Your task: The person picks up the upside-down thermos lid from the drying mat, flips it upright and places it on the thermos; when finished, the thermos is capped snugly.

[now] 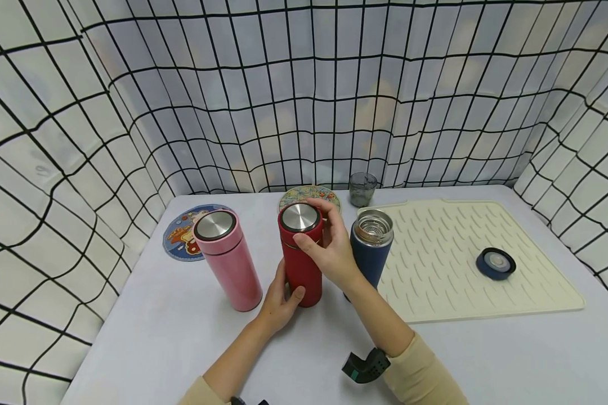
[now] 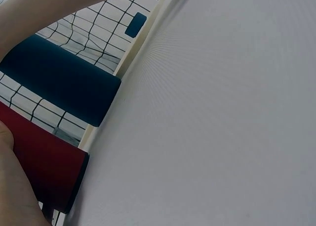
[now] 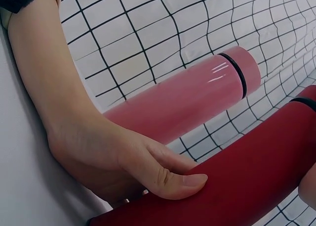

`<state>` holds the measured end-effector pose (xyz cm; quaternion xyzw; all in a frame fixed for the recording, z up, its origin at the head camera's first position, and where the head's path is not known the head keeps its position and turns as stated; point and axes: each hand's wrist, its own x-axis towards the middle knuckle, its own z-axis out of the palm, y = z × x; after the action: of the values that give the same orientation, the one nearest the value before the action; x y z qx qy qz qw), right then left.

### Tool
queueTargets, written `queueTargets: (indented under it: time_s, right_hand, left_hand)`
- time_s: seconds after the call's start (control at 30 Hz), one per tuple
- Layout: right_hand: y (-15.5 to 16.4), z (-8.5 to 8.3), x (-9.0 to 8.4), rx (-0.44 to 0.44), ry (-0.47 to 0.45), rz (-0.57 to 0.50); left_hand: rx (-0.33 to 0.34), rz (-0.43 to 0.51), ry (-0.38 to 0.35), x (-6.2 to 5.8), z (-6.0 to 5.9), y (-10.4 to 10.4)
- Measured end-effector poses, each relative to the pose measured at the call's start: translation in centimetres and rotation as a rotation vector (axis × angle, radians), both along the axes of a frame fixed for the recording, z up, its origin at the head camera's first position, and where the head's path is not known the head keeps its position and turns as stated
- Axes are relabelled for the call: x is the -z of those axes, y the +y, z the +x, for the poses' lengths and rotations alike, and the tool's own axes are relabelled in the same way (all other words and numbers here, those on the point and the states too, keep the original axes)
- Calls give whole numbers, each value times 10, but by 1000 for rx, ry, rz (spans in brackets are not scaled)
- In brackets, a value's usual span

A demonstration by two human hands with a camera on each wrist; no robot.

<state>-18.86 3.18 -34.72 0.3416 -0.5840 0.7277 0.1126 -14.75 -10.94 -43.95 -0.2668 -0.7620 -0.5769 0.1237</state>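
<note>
The left hand (image 1: pixel 278 301) grips the base of the red thermos flask (image 1: pixel 301 256), thumb curled across its lower body, steadying it upright on the white table (image 1: pixel 182 337). Just above, the right hand (image 1: pixel 329 242) closes its fingers round the flask's red cap with the steel top (image 1: pixel 300 217) — by the look of it this is the twisting step, though whether the cap is being loosened or tightened cannot be told. The next move would seem to call for a firm hold below while the upper hand turns, keeping the flask vertical. The flask is glossy, deep red and cylindrical, with a thin seam under the cap. Touching or just behind the right wrist stands a navy flask (image 1: pixel 371 247), its mouth open and its steel strainer showing. Left of the left hand stands a capped pink flask (image 1: pixel 228 259). Farther right on the cream drying mat (image 1: pixel 461 236) lies a navy cap (image 1: pixel 495 263) — beyond the hands, two printed coasters (image 1: pixel 179 236) and a small grey glass (image 1: pixel 362 189).
</note>
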Motion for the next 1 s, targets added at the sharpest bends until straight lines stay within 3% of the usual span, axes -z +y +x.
queueTargets:
  time_s: [0.53, 1.0]
  right_hand:
    - [5, 2, -2, -15, -33, 136]
    - [5, -1, 1, -52, -42, 62]
  left_hand:
    - [-14, -10, 46, 0, 0, 0]
    - [-15, -16, 42, 0, 0, 0]
